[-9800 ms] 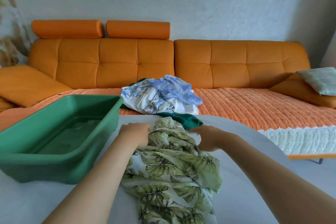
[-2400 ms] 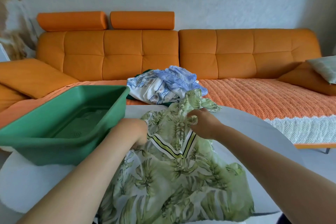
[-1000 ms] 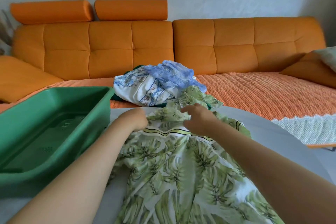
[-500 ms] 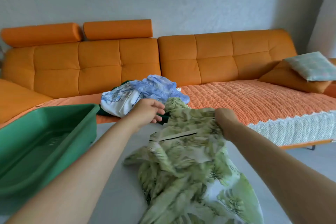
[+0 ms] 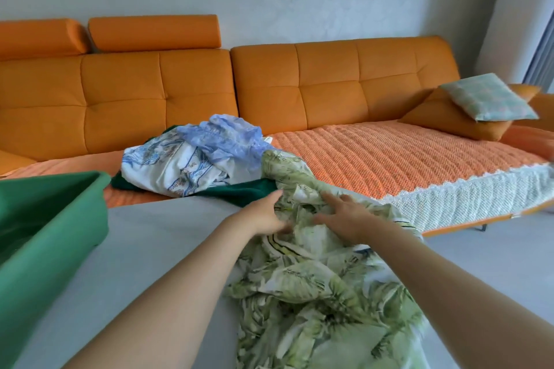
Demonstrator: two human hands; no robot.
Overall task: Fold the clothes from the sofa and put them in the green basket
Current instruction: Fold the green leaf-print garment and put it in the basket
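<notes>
Far left: green basket [image 5: 45, 234] stands on the grey table [image 5: 144, 249], its near corner out of view.

Behind the table edge, on the seat of the orange sofa [image 5: 299, 84]: a heap of unfolded clothes. A white garment with blue print [image 5: 168, 168] lies under a light blue garment [image 5: 224, 138], with a dark green garment [image 5: 239, 189] at the bottom.

Centre: left hand [image 5: 263, 214] reaches forward into the top edge of the leaf-print garment [image 5: 314, 293]. Its fingertips are buried in the folds, so I cannot tell whether it pinches the cloth or only touches it.

Right hand [image 5: 344, 219] lies just beside it, fingers spread and flat on the same garment.

The garment lies crumpled on the table (not folded), its far end draped up against the heap.

Far right: checked cushion [image 5: 485, 100] on an orange cushion [image 5: 449, 120].
</notes>
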